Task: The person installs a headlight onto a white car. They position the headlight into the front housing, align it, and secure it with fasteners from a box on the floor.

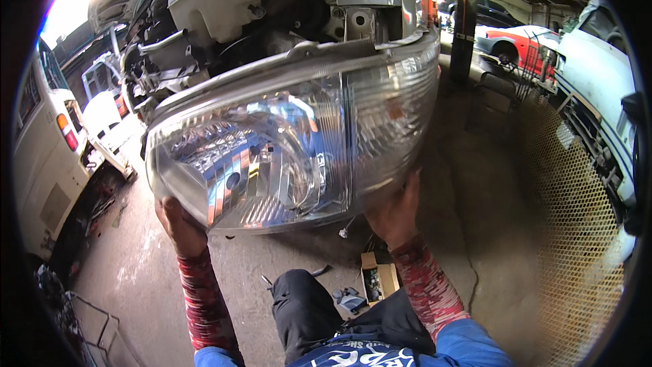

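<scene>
A large clear headlight assembly [265, 149] fills the middle, set against the front of a car with an open engine bay [251, 7]. My left hand [176, 224] grips the lamp's lower left corner, fingers partly hidden behind it. My right hand [397, 211] holds the bottom edge toward the right, its fingertips curled up against the housing. A small wire connector [343, 232] dangles just below the lamp, left of my right hand. Red patterned sleeves cover both forearms, and my knees show under them.
A white van [58, 163] stands at left. At right are a white car body [591, 75], yellow metal mesh [577, 231], a post [463, 20] and a red car [516, 44]. On the concrete floor [142, 278] lie an open box of parts [377, 276] and a grey tool [350, 299].
</scene>
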A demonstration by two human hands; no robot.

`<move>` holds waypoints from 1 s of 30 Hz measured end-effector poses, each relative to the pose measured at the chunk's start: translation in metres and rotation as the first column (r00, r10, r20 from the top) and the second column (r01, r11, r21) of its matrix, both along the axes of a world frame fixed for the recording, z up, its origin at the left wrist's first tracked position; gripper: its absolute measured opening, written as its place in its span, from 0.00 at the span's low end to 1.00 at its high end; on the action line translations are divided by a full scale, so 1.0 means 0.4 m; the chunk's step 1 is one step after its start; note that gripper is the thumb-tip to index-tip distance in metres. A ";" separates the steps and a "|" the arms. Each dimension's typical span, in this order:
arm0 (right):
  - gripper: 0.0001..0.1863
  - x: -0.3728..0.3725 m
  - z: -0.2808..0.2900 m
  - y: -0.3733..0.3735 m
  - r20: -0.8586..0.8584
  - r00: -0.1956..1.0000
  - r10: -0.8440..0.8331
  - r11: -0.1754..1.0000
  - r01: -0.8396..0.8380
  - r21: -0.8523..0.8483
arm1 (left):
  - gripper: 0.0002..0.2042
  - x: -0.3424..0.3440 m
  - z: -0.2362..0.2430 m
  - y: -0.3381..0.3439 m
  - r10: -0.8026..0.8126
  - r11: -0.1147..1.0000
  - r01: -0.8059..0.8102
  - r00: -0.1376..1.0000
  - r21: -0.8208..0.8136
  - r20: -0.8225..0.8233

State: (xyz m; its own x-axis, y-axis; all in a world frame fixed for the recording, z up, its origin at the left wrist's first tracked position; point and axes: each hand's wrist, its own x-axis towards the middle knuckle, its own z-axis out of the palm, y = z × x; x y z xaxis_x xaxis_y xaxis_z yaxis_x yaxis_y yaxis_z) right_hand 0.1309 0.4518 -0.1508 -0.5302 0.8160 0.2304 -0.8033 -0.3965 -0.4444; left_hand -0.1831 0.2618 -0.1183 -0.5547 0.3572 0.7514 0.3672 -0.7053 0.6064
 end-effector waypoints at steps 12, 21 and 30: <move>0.46 -0.134 0.066 0.135 -0.560 0.738 0.376 0.859 -0.504 -0.088 | 0.36 -0.090 0.138 0.169 -0.141 0.988 0.148 0.980 -0.039 0.142; 0.50 -0.177 0.080 0.164 0.100 0.983 -0.152 0.968 0.128 0.215 | 0.34 -0.157 0.129 0.247 -0.110 0.993 0.115 0.985 -0.030 0.137; 0.47 -0.215 0.087 0.197 0.053 0.988 -0.142 0.976 0.131 0.176 | 0.31 -0.196 0.161 0.297 -0.147 0.988 0.151 0.982 -0.024 0.116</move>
